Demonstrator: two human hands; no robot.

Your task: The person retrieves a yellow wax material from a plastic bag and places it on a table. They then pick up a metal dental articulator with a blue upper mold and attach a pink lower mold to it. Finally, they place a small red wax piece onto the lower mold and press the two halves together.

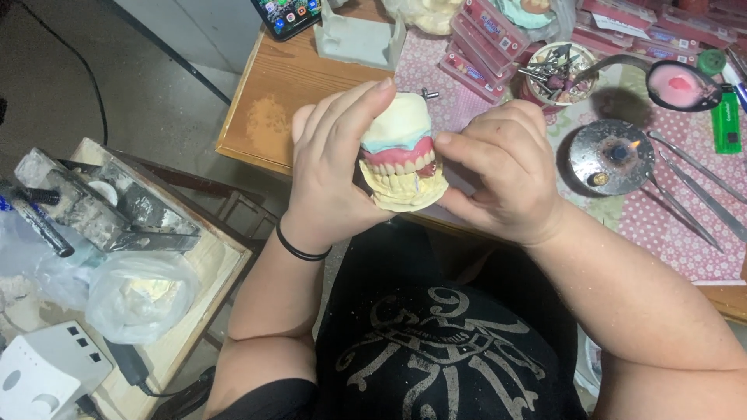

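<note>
Hands [334, 167] around dental model [401, 155]

Grey concrete floor [148, 101], wooden table [288, 85] under a dotted pink cloth [669, 225], cluttered low wooden stand [210, 264] alongside.

- Black short-sleeved cotton T-shirt [436, 350] fills six o'clock, grey swirling print across its chest.
- Thin black elastic band [299, 247] circles the left wrist; forearms bare.

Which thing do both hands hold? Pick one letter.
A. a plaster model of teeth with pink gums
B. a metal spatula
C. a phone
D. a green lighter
A: the left hand and right hand clasp the tooth model between them above the table.
</note>
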